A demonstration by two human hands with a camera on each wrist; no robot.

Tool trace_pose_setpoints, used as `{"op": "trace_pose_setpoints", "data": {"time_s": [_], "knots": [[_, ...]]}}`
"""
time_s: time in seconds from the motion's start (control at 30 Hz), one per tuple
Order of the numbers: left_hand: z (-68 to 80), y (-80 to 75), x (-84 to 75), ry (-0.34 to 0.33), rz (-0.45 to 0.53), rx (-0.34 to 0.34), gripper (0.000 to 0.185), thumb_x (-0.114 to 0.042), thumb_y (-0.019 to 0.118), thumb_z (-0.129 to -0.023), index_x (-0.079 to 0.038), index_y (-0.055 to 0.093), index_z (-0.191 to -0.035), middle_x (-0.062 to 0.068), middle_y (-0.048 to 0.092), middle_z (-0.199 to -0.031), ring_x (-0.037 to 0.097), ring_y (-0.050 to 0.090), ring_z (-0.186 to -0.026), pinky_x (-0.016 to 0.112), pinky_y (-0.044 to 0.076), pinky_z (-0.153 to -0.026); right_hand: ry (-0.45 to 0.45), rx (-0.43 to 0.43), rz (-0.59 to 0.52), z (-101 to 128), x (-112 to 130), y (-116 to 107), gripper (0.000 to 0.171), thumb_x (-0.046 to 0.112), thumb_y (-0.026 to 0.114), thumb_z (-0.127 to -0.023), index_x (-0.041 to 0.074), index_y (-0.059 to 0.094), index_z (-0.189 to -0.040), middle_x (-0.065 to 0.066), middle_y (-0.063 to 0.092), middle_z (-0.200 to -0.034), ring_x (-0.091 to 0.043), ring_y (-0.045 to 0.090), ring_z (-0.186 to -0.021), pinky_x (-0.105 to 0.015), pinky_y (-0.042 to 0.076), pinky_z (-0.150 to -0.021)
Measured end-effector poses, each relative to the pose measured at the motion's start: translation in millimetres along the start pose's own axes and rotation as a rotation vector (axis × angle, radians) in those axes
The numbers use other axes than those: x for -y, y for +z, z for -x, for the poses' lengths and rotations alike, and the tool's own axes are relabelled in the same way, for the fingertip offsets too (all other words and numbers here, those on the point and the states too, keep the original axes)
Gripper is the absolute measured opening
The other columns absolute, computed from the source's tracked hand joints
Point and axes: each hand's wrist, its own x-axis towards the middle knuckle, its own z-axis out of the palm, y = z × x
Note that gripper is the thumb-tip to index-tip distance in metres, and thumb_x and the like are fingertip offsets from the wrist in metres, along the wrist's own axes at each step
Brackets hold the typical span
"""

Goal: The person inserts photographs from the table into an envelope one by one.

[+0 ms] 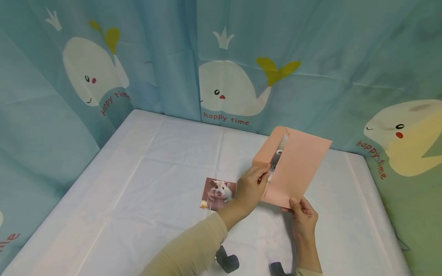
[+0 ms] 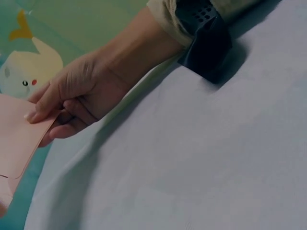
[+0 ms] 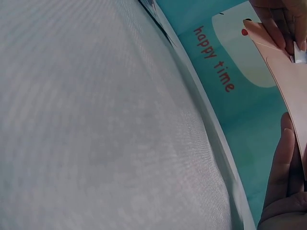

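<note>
Envelope (image 1: 293, 168), pink paper, is sitting right of centre in the head view, lifted off the white table cover (image 1: 145, 199) and tilted with its open flap pointing to the upper left of the frame. I am holding its lower corner with my right hand (image 1: 304, 220), thumb on the front face and fingers behind, clamped on the paper. My left hand (image 1: 250, 189) is pinching the envelope's left edge near the mouth, where a glossy photo (image 1: 279, 155) is showing partway inside the opening; whether those fingers are also touching the photo I cannot tell. In the left wrist view the right hand (image 2: 72, 103) is appearing at upper left, pinching a rounded corner of the envelope (image 2: 17, 143). A second print, a hamster photo (image 1: 218, 193), is lying flat on the cover just left of my left hand, partly hidden by it. Judgement: the envelope is looking very light, thin and easily creased, stiff enough to hold its plane when gripped at two edges; holding by the edges and corner seems best, away from the mouth. The glossy print is probably slippery and prone to marking, so edge contact is seeming safer.
</note>
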Motion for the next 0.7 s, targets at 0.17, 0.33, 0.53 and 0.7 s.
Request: {"op": "trace_pose_setpoints", "data": {"time_s": [0.17, 0.33, 0.53, 0.7], "knots": [[5.3, 2.6, -4.2, -0.035, 0.054, 0.037, 0.03, 0.001, 0.064, -0.087, 0.003, 0.064, -0.117, 0.01, 0.061, -0.094, 0.011, 0.054, -0.067, 0.007, 0.042, -0.058, 0.003, -0.031, -0.03, -0.3, -0.6, -0.3, 0.033, -0.021, 0.04, -0.09, -0.01, 0.065, -0.108, -0.013, 0.072, -0.084, -0.02, 0.07, -0.066, -0.027, 0.057, -0.057], [5.9, 4.1, -5.2, -0.043, 0.047, 0.042, 0.032, 0.003, 0.064, -0.086, 0.004, 0.063, -0.118, 0.011, 0.059, -0.101, 0.013, 0.056, -0.074, 0.009, 0.043, -0.06, 0.008, -0.031, -0.009, -1.0, -0.8, -1.4, 0.037, -0.022, 0.038, -0.091, -0.006, 0.067, -0.108, -0.011, 0.072, -0.084, -0.018, 0.07, -0.065, -0.026, 0.056, -0.058], [5.6, 6.9, -7.0, -0.031, 0.089, 0.017, 0.032, 0.008, 0.064, -0.084, 0.007, 0.063, -0.116, 0.014, 0.057, -0.11, 0.02, 0.057, -0.087, 0.014, 0.048, -0.069, 0.019, -0.056, -0.004, -1.0, -1.4, -0.9, 0.034, -0.021, 0.039, -0.091, -0.007, 0.067, -0.106, -0.012, 0.072, -0.081, -0.019, 0.069, -0.063, -0.026, 0.056, -0.057], [8.7, 10.9, -10.7, -0.057, 0.102, 0.014, 0.034, 0.008, 0.064, -0.083, 0.007, 0.063, -0.116, 0.016, 0.057, -0.11, 0.021, 0.059, -0.088, 0.013, 0.048, -0.069, 0.018, -0.076, -0.015, -1.0, -0.4, 1.0, 0.03, -0.021, 0.042, -0.09, -0.011, 0.066, -0.105, -0.013, 0.071, -0.081, -0.019, 0.069, -0.063, -0.026, 0.056, -0.055]]}}
